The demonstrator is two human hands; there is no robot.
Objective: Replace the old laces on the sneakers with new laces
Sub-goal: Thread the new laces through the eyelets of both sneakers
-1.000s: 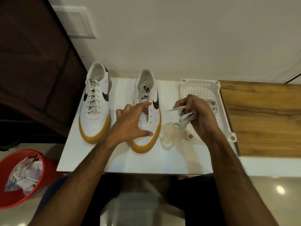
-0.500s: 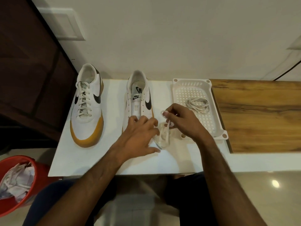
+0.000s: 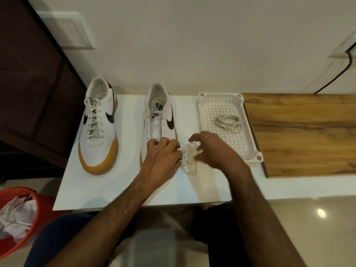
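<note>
Two white sneakers with tan soles stand on the white table (image 3: 100, 189). The left sneaker (image 3: 98, 128) is laced. The right sneaker (image 3: 159, 116) has bare eyelets. My left hand (image 3: 163, 157) lies on that sneaker's toe with its fingers curled; whatever is under them is hidden. A crumpled clear wrapper with a white lace (image 3: 189, 157) lies just right of the shoe. My right hand (image 3: 213, 149) hovers over the wrapper, blurred, with its fingers loosely spread. Another coiled lace (image 3: 228, 122) lies in the white tray (image 3: 250, 149).
A wooden board (image 3: 300, 132) lies right of the tray. A red bin (image 3: 36, 205) with crumpled paper and laces stands on the floor at the lower left. A dark cabinet (image 3: 28, 93) is on the left, and a cable (image 3: 339, 74) hangs on the wall at the far right.
My right hand came down from the tray with a white lace to the wrapper beside the unlaced shoe, and its fingers have spread. My left hand slid from the shoe's tongue to its toe.
</note>
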